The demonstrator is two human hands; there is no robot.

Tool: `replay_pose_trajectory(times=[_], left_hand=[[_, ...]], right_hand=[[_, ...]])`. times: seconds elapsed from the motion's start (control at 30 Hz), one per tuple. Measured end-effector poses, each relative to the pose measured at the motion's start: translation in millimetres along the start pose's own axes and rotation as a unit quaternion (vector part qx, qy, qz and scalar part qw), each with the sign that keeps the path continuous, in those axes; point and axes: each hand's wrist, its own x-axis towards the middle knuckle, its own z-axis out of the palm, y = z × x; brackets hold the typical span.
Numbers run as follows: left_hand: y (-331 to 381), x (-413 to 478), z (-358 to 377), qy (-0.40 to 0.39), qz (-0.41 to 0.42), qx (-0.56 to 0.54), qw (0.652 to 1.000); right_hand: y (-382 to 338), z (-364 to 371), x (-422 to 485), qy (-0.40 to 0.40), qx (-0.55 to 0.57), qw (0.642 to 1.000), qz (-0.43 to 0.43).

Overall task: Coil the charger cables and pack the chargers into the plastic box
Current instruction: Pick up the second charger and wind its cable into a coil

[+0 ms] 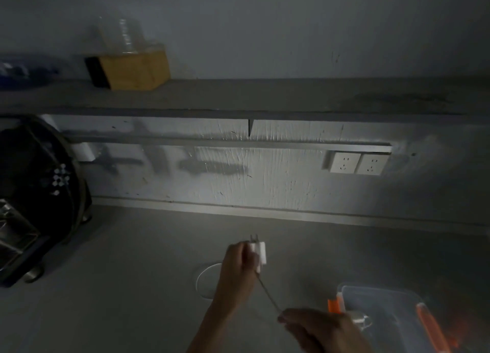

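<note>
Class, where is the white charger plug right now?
Head view, lower centre: the left hand holds the white charger plug above the counter, left of the plastic box; its cable runs down to the right hand.

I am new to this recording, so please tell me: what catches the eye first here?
In the lower middle, the left hand holds up a white charger, and the right hand pinches its cable just below. The clear plastic box with orange latches stands at the lower right, and two white wall sockets shine on the wall above it.
</note>
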Motion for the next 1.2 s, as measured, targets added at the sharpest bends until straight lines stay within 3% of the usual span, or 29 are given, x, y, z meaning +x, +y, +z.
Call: replay_pose_trajectory(times=[0.1, 0.17, 0.3, 0.43, 0.53, 0.7, 0.83, 0.9, 1.0, 1.1, 1.2], left_hand=[[1, -25, 17, -0.067, 0.086, 0.056, 0.992], [11, -42, 23, -0.106, 0.158, 0.042, 0.981], [42, -57, 14, -0.136, 0.225, -0.003, 0.965], [66, -62, -10, -0.162, 0.265, -0.045, 0.95], [72, -58, -24, -0.162, 0.246, -0.075, 0.953], [55, -47, -32, -0.117, 0.121, -0.147, 0.975], [40, -31, -25, -0.045, -0.005, -0.241, 0.969], [25, -18, -19, 0.003, -0.053, -0.246, 0.968], [6, -7, -9, 0.051, -0.07, -0.22, 0.972], [3, -8, -3, 0.027, -0.057, -0.214, 0.975], [5, -22, 3, -0.041, -0.03, -0.175, 0.983]], right_hand=[[11, -47, 29, 0.009, -0.026, 0.993, -0.114], [12, -68, 51, 0.037, -0.03, 0.989, -0.139], [34, -81, 81, 0.093, 0.054, 0.991, -0.08], [48, -62, 94, 0.011, 0.248, 0.969, -0.005], [45, -16, 80, -0.047, 0.389, 0.917, 0.077], [31, 58, 37, 0.018, 0.427, 0.876, 0.222], [1, 64, 3, -0.005, 0.297, 0.935, 0.194], [-6, 58, -8, 0.018, 0.236, 0.958, 0.162], [-19, 38, -12, -0.024, 0.154, 0.98, 0.122], [-13, 0, 3, 0.039, 0.006, 0.999, 0.027], [-1, -45, 29, 0.071, 0.025, 0.996, -0.054]])
